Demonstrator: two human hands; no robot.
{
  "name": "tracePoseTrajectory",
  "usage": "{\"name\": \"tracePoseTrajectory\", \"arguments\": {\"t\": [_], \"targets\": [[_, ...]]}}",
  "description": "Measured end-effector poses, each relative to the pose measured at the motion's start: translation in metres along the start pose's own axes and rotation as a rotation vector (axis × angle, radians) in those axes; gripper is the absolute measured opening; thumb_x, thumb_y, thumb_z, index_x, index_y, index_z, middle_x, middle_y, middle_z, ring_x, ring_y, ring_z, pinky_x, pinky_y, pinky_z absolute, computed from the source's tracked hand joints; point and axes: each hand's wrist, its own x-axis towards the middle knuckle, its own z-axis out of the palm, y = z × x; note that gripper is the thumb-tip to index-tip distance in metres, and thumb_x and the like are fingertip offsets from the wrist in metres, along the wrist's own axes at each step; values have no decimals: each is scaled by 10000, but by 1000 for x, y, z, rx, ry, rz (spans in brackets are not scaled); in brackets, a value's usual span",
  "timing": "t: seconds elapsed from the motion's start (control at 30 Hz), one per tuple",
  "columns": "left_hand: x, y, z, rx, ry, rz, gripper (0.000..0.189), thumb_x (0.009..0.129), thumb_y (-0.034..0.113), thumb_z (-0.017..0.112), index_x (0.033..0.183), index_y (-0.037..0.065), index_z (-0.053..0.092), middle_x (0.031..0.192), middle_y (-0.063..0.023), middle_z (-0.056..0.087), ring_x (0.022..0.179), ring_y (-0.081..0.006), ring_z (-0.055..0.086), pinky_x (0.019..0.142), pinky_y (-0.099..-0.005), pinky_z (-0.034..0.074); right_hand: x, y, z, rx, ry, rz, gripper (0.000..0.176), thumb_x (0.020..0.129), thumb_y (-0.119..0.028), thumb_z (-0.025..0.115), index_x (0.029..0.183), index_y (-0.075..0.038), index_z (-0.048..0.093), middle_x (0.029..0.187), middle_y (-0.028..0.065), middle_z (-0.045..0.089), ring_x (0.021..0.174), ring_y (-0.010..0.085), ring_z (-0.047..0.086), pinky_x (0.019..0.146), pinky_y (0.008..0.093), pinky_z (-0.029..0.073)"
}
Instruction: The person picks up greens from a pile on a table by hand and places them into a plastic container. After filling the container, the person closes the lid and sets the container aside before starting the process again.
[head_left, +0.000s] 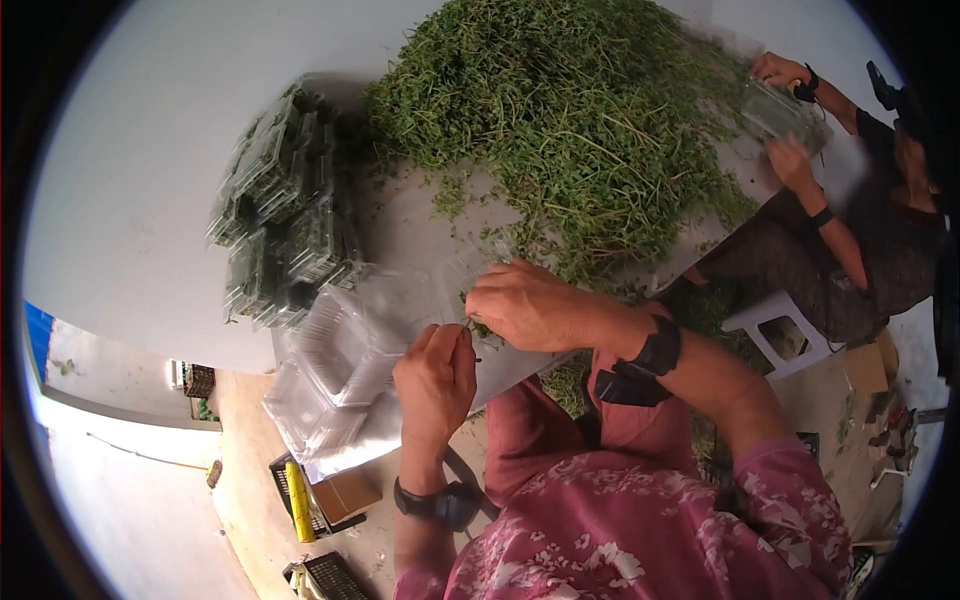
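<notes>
My left hand [437,375] is closed in a pinch, thumb and forefinger pressed together. Whatever lies between those fingertips is too small to make out. Right beside it, my right hand [520,305] is curled with fingers down on a small bit of green herb sprigs [481,327], mostly hidden by the fingers. Behind the hands lies a clear plastic clamshell box [465,268], partly covered by my right hand. A large heap of leafy green herbs [570,130] spreads over the table [400,215] beyond my hands.
Empty clear clamshells [340,350] are stacked at the table's left front edge. Filled, closed boxes [285,200] are piled behind them. At the right, a co-worker's hands [790,160] hold a clear box [783,112]. Crates [335,578] and a cardboard piece [345,495] lie on the floor.
</notes>
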Motion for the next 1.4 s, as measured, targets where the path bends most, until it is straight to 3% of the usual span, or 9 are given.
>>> {"name": "tracePoseTrajectory", "arguments": {"t": [0.13,0.33,0.47,0.6,0.7,0.87,1.1,1.23,1.4], "targets": [[4,3,8,-13,63,-46,40,864,43,625,828,26,620,713,-151,578,599,-368,578,538,-401,449,4,-10,7,67,134,178,41,880,-67,583,873,-28,574,809,147,623,788,364,602,684,427,483],[-3,0,-3,-136,46,-85,77,886,49,621,825,5,636,708,-154,606,559,-303,583,536,-358,451,16,11,-23,383,333,539,169,975,-148,522,970,-19,631,754,23,617,633,55,508,562,253,448],[-6,-7,-17,-213,80,-217,106,913,65,618,876,-27,657,606,-123,558,530,-159,522,523,-307,422,19,12,-18,653,222,455,215,979,-180,549,1025,16,625,808,50,653,714,115,598,649,266,493],[2,-2,-18,-197,119,-275,113,914,62,621,947,-36,668,652,-123,600,550,-175,551,540,-315,442,17,22,12,-15,362,263,227,923,-149,620,1091,3,615,1025,145,665,935,313,643,819,391,505],[4,-15,12,-155,237,-163,186,907,60,634,1058,-49,637,681,-134,617,580,-224,597,575,-334,476,9,21,0,-94,348,368,211,898,-108,621,1091,-22,630,1062,142,652,982,322,628,854,392,495],[0,1,39,-25,132,-60,462,833,120,704,1250,-13,554,1235,-168,545,1119,-358,532,974,-478,414,-1,28,-24,44,394,435,146,894,-81,612,1020,-21,656,983,125,666,916,276,649,805,361,500],[-15,-14,52,292,-138,163,277,819,216,703,1035,56,637,1000,-110,641,1005,-291,602,1053,-555,303,-28,33,-97,-32,492,553,141,908,-101,614,1006,-18,671,890,76,684,753,169,629,691,316,494],[-13,-17,56,275,-113,191,163,833,192,675,931,75,616,880,-87,633,909,-290,616,1034,-535,325,-50,44,-115,-94,462,577,141,882,-93,647,994,-7,661,899,134,666,801,265,660,712,385,511],[-14,-13,48,287,-132,193,91,842,160,652,861,88,599,816,-82,610,862,-287,610,1014,-498,350,-63,32,-115,-157,120,647,313,804,-95,719,1103,-44,643,1151,143,574,1075,332,554,945,430,435]]}}
